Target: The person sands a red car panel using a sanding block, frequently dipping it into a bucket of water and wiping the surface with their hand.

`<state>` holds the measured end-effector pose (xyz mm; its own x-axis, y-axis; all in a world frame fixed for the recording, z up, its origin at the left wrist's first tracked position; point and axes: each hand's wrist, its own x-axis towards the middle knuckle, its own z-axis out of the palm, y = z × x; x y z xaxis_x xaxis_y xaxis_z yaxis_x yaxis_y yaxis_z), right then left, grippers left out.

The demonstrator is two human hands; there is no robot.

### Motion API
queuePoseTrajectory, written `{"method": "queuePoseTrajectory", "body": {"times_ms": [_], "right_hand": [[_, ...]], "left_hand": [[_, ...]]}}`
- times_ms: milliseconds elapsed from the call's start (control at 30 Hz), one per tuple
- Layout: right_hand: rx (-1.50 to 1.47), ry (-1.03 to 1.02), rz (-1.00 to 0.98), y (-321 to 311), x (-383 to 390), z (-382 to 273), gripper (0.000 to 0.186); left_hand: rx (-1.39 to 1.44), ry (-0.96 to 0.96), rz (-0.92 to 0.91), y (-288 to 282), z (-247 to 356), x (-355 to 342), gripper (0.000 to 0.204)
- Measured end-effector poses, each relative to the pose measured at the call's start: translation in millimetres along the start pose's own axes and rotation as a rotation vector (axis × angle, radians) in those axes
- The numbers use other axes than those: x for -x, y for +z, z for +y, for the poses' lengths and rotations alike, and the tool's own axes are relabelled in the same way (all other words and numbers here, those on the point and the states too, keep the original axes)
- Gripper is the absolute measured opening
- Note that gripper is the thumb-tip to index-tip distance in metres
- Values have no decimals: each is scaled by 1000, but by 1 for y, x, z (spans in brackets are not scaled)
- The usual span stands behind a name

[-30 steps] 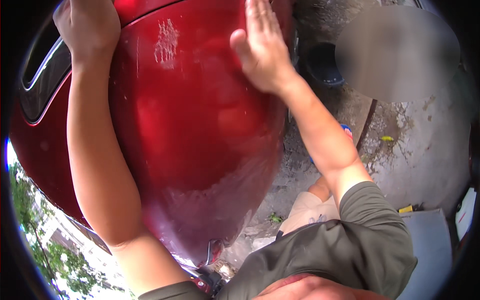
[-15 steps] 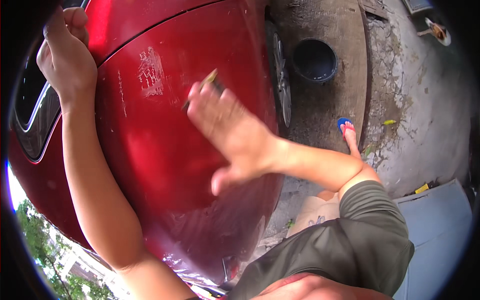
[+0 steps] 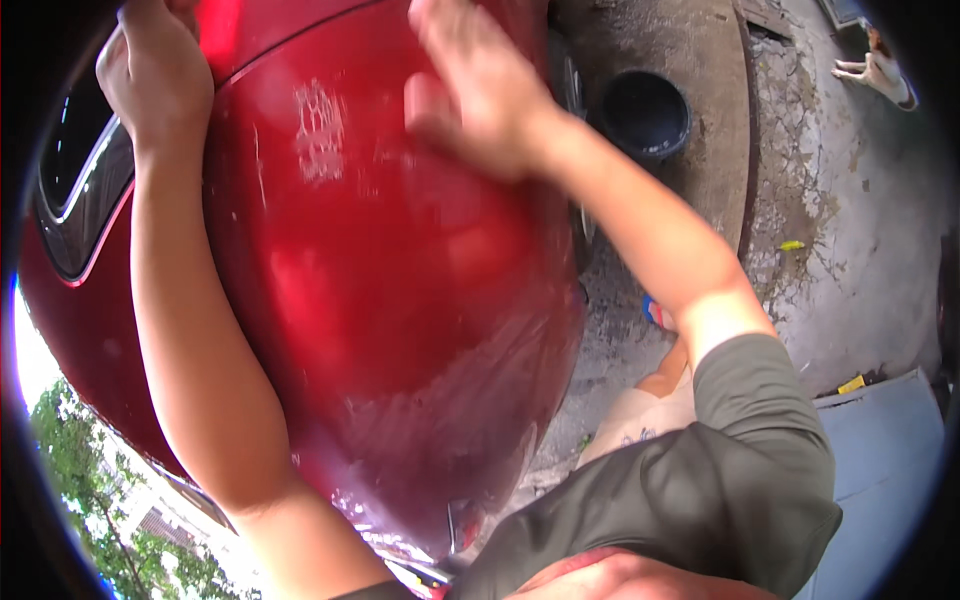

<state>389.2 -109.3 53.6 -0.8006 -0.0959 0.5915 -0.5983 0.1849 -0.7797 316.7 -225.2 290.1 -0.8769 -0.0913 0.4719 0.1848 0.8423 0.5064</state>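
Right hand [image 3: 480, 100] is spread out over the car's red panel [image 3: 380, 270], fingers pretty much straight and thumb stuck out to the side. It's a bit blurry, and I can't tell if there's anything under the palm. Left hand [image 3: 160, 90] is up by the side window [image 3: 90, 130] with its fingers curled in, but I can't see whether it's gripping anything.

The panel sits right below the hands and fills the middle of the view. Paint's glossy up top, duller and more purplish toward the bottom. Between the hands there's a rough pale scuffed patch [image 3: 320, 135], plus a thin scratch [image 3: 260, 165] just left of it. A dark seam [image 3: 300, 38] curves across above that.

Off to the right it's all outdoor ground: a black bucket [image 3: 646, 115] near the car on a brownish strip, then cracked, stained concrete [image 3: 860, 200] with a yellow leaf [image 3: 792, 245] on it. There's a tan and white animal [image 3: 882, 75] in the upper right corner. Lower right has a grey-blue panel [image 3: 880, 440] with a small yellow thing [image 3: 851, 384] at its edge. Leafy tree [image 3: 75, 450] and bright sky at lower left.
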Motion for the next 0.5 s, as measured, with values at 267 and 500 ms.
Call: {"method": "queuePoseTrajectory", "body": {"times_ms": [267, 500], "right_hand": [[80, 19, -181, -6, 60, -114, 83], [168, 223, -136, -2, 79, -112, 100]], "left_hand": [[-148, 165, -19, -20, -9, -3, 64], [-187, 358, -145, -1, -13, -7, 74]]}}
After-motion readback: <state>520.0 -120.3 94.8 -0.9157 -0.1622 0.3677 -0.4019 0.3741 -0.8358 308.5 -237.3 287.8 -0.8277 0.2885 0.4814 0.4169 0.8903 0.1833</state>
